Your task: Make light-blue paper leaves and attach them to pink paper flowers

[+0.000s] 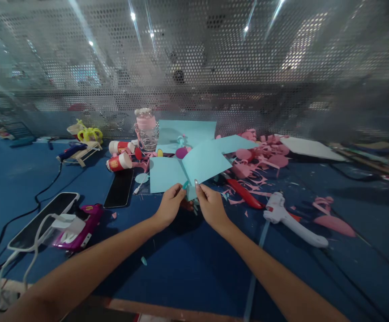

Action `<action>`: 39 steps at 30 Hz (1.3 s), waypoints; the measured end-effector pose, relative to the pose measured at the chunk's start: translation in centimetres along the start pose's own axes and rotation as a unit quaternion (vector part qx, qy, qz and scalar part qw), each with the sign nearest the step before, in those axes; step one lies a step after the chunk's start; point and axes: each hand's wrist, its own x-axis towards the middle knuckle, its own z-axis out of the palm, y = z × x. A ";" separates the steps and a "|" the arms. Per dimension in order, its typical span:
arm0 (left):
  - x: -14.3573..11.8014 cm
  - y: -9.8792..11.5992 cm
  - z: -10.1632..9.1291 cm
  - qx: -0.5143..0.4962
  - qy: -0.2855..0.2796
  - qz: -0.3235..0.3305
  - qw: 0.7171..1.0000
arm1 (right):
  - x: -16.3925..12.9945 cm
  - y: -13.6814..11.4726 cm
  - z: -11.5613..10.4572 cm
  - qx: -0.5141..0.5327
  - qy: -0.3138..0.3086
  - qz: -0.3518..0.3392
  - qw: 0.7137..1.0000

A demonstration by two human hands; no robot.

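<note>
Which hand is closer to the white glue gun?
The right hand. It pinches a small light blue paper piece, with the white glue gun just off to its right. The left hand is farther left.

- Glue gun [291, 219], white: near right on blue table [187, 268].
- Pink paper scraps [261, 158]: far right.
- Two red cups [119, 155] on their sides: far left.
- Phone [119, 188]: left.
- Clear jar [146, 129]: far centre.

Small light-blue paper piece [190, 192] pinched between both hands.

The piece is a little pale blue scrap of craft paper, held just above the blue table [187, 264] by the fingertips of the left hand [171, 206] and right hand [211, 206]. It sits upright between the thumbs, just in front of larger light-blue sheets [194, 163] that lie flat and overlap.
</note>
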 end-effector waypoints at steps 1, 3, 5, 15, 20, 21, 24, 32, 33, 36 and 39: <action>0.0 -0.1 -0.1 0.007 0.001 -0.009 1.000 | 0.1 0.0 -0.2 -0.005 -0.007 -0.006 1.000; 0.1 -0.1 -0.3 0.012 0.003 -0.013 1.000 | 0.2 0.0 -0.5 -0.004 -0.018 -0.013 1.000; 0.2 -0.1 -0.4 0.012 0.009 -0.005 1.000 | 0.3 0.0 -0.7 0.018 -0.018 -0.008 1.000; -0.5 0.3 0.0 0.133 0.055 0.064 0.988 | -0.4 -0.4 0.3 0.032 -0.006 0.006 0.999; -0.6 0.2 0.1 0.138 0.058 0.064 0.987 | -0.4 -0.7 0.3 0.063 -0.007 0.021 0.998; -0.6 0.2 0.1 0.130 0.057 0.055 0.988 | -0.4 -0.7 0.2 0.085 -0.016 0.024 0.996; -0.6 0.2 0.2 0.072 0.043 0.030 0.996 | -0.4 -0.5 0.2 0.153 -0.040 0.040 0.987; -0.2 0.2 -0.3 0.027 0.009 0.016 0.999 | -0.2 0.1 0.5 0.240 -0.057 0.062 0.967; -0.1 0.1 -0.4 0.030 0.001 0.008 1.000 | -0.1 0.1 0.2 0.227 -0.060 0.050 0.971; 0.2 0.1 -0.7 0.047 -0.026 -0.014 0.998 | 0.1 0.2 -0.7 0.194 -0.082 0.023 0.977; 0.3 0.1 -0.9 0.054 -0.020 -0.020 0.998 | 0.4 0.2 -1.1 0.190 -0.109 0.037 0.975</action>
